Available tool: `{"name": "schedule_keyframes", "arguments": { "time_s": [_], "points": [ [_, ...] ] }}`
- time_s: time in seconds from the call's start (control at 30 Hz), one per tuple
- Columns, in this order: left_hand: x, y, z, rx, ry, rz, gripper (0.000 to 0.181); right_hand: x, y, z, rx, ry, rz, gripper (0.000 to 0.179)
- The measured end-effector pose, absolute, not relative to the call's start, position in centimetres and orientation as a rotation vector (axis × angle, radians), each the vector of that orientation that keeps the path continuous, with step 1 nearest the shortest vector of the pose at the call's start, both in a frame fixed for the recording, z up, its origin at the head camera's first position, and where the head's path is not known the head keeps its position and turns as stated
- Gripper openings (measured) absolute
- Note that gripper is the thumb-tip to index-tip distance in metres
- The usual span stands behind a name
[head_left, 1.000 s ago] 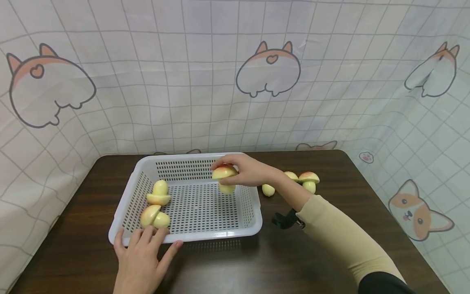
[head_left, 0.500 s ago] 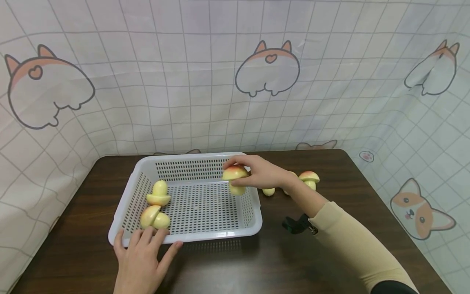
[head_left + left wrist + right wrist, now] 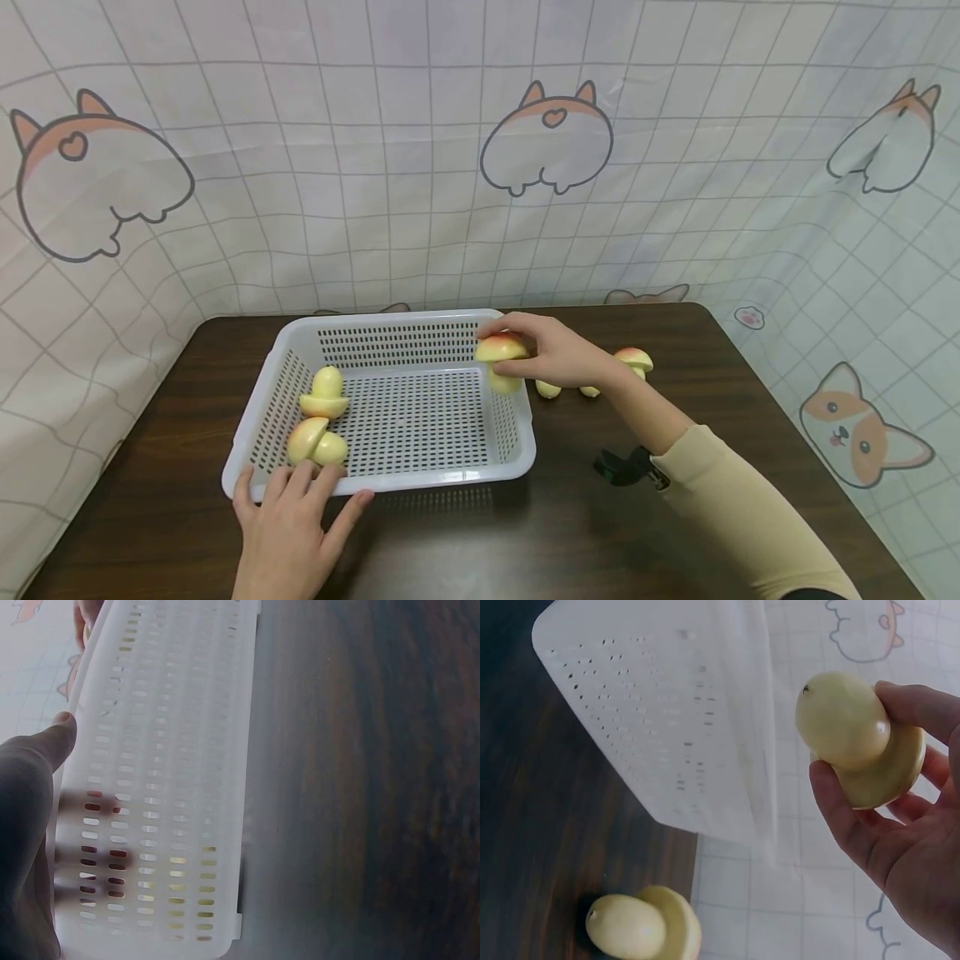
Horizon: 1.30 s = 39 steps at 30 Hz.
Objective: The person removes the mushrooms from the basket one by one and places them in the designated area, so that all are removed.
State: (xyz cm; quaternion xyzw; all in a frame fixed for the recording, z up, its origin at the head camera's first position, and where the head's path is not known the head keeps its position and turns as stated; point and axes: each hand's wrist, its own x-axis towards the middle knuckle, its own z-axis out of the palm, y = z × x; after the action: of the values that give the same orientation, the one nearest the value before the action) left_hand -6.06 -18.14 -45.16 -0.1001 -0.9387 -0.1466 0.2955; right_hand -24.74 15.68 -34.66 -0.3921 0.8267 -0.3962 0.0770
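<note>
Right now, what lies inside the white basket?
Two mushroom-shaped pieces lie on the left in the basket. The right hand and its held piece cover part of the right wall; I cannot see behind them.

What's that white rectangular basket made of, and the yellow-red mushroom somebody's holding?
White rectangular basket: probably smooth plastic; its rim shines and its wall looks translucent.
Yellow-red mushroom: maybe painted foam or plastic, satin; soft highlights, no visible grain.

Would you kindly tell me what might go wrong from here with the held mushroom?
The held mushroom could clip the basket's right rim, which it overlaps in the head view. The right hand holds it around the cap, leaving the stem's end free, so it might slip.
</note>
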Motion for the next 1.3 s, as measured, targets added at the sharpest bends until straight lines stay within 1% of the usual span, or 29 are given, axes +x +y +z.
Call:
{"name": "schedule_keyframes", "arguments": {
  "time_s": [0.27, 0.5, 0.87, 1.3],
  "points": [
    [-6.0, -18.1, -45.1, -0.256, -2.512, -0.382, 0.048, -24.4, 17.7, -34.9, -1.099, 2.484, -1.280, 0.044],
    [-6.0, -18.1, -45.1, -0.261, -2.501, -0.386, 0.049, -24.1, 19.3, -35.5, -1.090, 2.453, -1.346, 0.041],
    [-6.0, -18.1, -45.1, -0.268, -2.499, -0.382, 0.050, -23.2, 21.5, -36.0, -0.992, 2.490, -1.330, 0.040],
    [-5.9, -18.1, -45.1, -0.262, -2.502, -0.391, 0.049, -22.8, 23.2, -38.5, -0.978, 2.549, -1.283, 0.042]
  ]
}}
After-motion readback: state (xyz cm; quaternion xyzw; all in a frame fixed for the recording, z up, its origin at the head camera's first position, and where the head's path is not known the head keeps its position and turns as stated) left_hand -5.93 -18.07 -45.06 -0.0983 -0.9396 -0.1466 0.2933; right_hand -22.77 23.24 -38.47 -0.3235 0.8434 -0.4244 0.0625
